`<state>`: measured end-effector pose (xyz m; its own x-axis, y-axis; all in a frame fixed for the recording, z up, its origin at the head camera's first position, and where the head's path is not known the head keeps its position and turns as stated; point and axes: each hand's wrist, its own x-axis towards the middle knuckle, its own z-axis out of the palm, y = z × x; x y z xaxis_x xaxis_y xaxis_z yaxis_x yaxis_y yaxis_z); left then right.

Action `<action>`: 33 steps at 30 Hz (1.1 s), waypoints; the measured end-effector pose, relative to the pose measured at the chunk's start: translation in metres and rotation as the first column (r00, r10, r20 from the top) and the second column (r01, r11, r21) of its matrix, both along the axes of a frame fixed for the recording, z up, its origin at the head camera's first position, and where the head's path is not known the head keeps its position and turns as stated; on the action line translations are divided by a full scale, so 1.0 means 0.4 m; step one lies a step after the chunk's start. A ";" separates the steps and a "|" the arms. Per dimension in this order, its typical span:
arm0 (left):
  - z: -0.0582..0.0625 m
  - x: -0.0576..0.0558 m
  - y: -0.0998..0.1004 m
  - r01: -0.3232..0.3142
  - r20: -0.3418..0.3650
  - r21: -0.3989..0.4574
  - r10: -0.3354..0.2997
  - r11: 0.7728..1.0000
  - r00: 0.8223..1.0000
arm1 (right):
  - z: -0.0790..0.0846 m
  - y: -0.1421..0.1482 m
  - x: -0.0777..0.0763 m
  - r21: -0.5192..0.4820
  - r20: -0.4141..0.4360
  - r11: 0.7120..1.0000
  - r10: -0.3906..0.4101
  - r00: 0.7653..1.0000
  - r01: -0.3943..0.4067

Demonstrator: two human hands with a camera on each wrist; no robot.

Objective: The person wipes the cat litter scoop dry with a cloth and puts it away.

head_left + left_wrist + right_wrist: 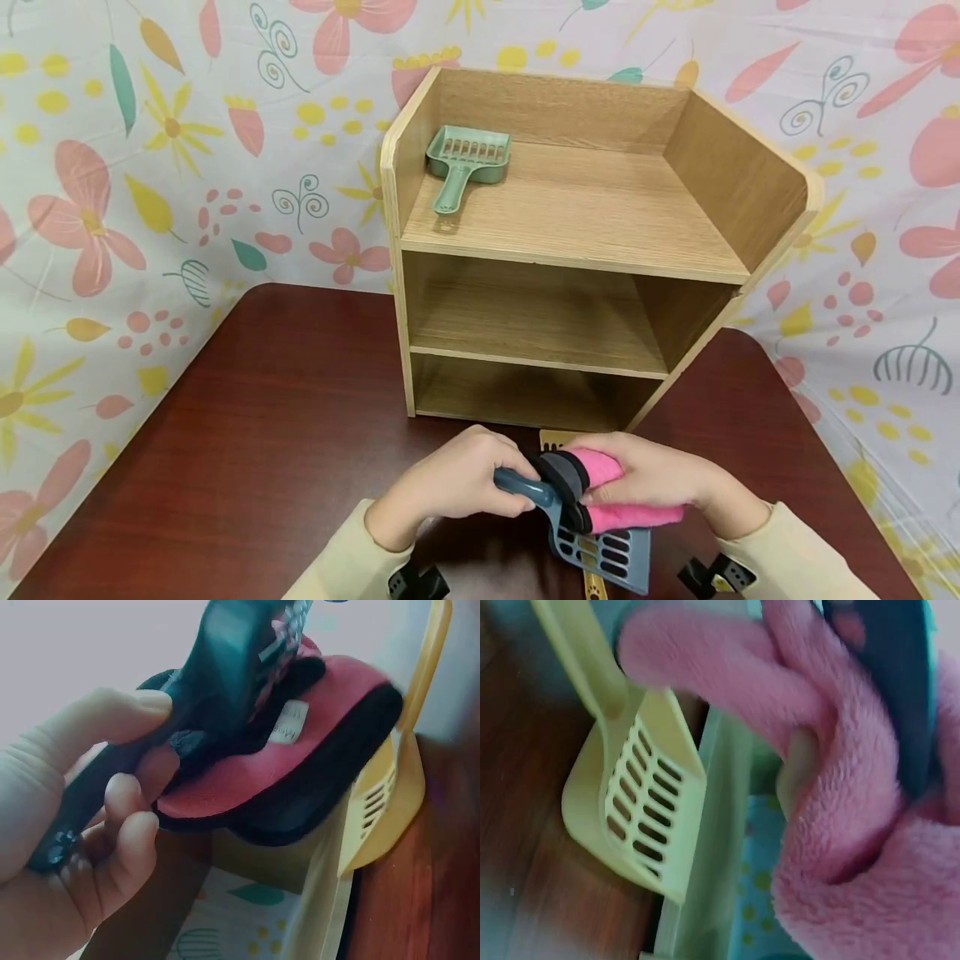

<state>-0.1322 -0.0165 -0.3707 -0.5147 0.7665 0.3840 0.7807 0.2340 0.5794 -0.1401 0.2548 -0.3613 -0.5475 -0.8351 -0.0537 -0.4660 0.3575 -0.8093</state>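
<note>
My left hand (468, 471) grips the handle of a blue-grey slotted litter scoop (607, 557), whose head points right and toward me. A folded pink fluffy cloth (637, 515) with dark edging is held in my right hand (645, 471), pressed around the scoop where handle meets head. The left wrist view shows a white label on the cloth (330, 712) and the scoop's dark handle (97, 780) between my thumb and fingers. Cloth folds (840, 787) cover most of my right fingers in the right wrist view.
A yellow slotted scoop (641, 802) lies on the dark red table (300, 400), partly under the hands' work. Behind it stands a wooden shelf unit (540, 265) with a green scoop (468, 158) at its top left. Flower-patterned fabric (187, 167) hangs behind and beside the table.
</note>
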 end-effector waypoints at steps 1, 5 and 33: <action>-0.002 -0.002 0.000 -0.009 -0.005 0.000 0.009 1.000 1.000 | -0.003 0.005 0.001 -0.006 -0.020 1.000 -0.023 1.000 0.023; -0.010 -0.009 -0.005 -0.041 -0.045 0.006 0.041 0.999 0.998 | -0.014 0.030 0.005 -0.047 -0.093 0.990 -0.136 0.986 0.132; -0.010 0.002 0.009 -0.052 -0.071 -0.078 0.047 0.996 0.996 | -0.016 0.002 0.003 -0.034 0.011 0.999 -0.027 1.000 0.028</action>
